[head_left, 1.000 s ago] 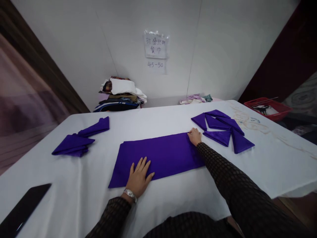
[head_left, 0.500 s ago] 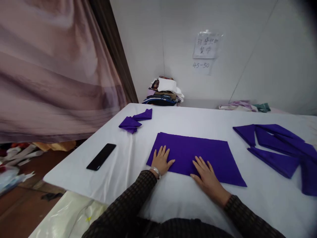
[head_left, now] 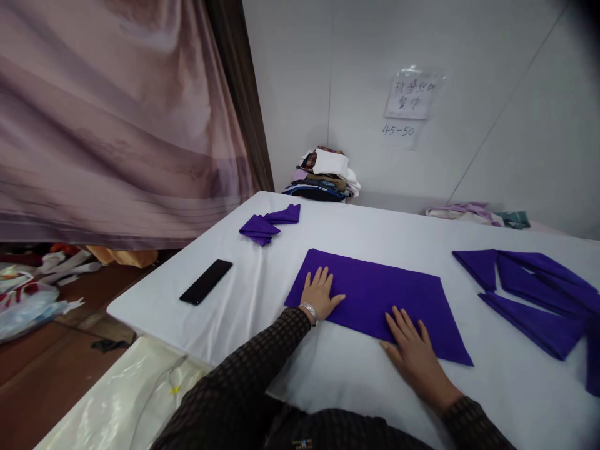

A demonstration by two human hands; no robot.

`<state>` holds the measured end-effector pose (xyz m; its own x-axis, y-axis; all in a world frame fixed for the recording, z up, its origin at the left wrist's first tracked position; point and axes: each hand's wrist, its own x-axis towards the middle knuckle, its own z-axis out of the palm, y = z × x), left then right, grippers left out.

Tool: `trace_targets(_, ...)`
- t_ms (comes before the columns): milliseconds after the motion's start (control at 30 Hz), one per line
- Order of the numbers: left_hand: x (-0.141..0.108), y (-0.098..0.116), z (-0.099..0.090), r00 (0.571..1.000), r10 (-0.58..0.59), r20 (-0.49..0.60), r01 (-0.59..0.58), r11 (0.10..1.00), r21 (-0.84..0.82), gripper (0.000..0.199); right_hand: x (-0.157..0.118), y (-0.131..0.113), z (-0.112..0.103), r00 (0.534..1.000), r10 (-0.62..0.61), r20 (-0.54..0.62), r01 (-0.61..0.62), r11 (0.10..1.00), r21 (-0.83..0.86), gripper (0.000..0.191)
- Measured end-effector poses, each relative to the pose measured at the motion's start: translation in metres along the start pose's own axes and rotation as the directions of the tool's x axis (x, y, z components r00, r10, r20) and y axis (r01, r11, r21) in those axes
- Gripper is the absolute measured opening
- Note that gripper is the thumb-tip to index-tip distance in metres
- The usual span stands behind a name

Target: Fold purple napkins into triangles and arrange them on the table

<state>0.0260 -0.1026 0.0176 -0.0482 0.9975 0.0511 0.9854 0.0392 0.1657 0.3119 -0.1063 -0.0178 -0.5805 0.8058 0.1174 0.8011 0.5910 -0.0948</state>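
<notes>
A purple cloth [head_left: 375, 284] lies flat and folded into a rectangle on the white table in front of me. Resting palm down on its left part is my left hand [head_left: 319, 295], fingers spread, a silver bracelet at the wrist. My right hand [head_left: 412, 347] also lies open, its fingers on the near edge toward the right and its palm nearer the table. Neither hand grips anything. To the right are several folded purple cloths [head_left: 529, 319]. Another purple piece [head_left: 262, 228], folded into a pointed shape, sits at the back left.
A black phone [head_left: 206, 282] lies on the table's left side. Folded clothes [head_left: 323, 175] are piled behind the table, with more fabric [head_left: 469, 214] along the wall at right. A pink curtain [head_left: 117, 125] hangs at left. Bags and cloths [head_left: 32, 306] lie on the floor.
The view has turned and tilted slightly, shifting the scene. My left hand sits a little further up the cloth. My right hand has slid slightly rightward along the near edge.
</notes>
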Motion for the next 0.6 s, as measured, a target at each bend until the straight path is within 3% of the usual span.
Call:
trace_targets(100,-0.004,-0.007,0.006,0.999,-0.013,0.042,0.013,1.0,-0.013,0.078,-0.012,0.014,0.002,1.0,0.001,0.022,-0.001,1.0,-0.019,0.061)
trace_targets(300,-0.005,-0.016,0.009,0.998,-0.042,0.054,0.043,0.999,-0.018,0.077,-0.083,0.105,0.014,0.977,0.174,-0.121,-0.186,0.978,-0.094,0.066)
trace_targets(367,-0.003,-0.013,0.005,0.994,-0.07,0.085,0.073,0.997,-0.032,0.075,-0.095,0.119,0.01,0.969,0.18,-0.17,-0.199,0.975,-0.101,0.064)
trace_targets(467,-0.002,0.003,-0.001,0.994,-0.089,0.068,0.092,0.995,-0.035,0.074,-0.081,0.099,-0.005,0.949,0.164,-0.268,-0.195,0.977,-0.091,0.066)
trace_targets(533,-0.004,0.021,-0.001,1.0,-0.006,0.02,0.007,0.999,-0.036,0.07,-0.054,0.062,-0.013,0.957,0.111,-0.269,-0.133,0.989,-0.064,0.071)
trace_targets(600,-0.007,0.04,0.004,0.993,0.113,0.009,-0.113,0.993,-0.046,0.065,-0.022,0.016,-0.017,0.985,-0.001,-0.175,-0.003,1.0,-0.024,0.069)
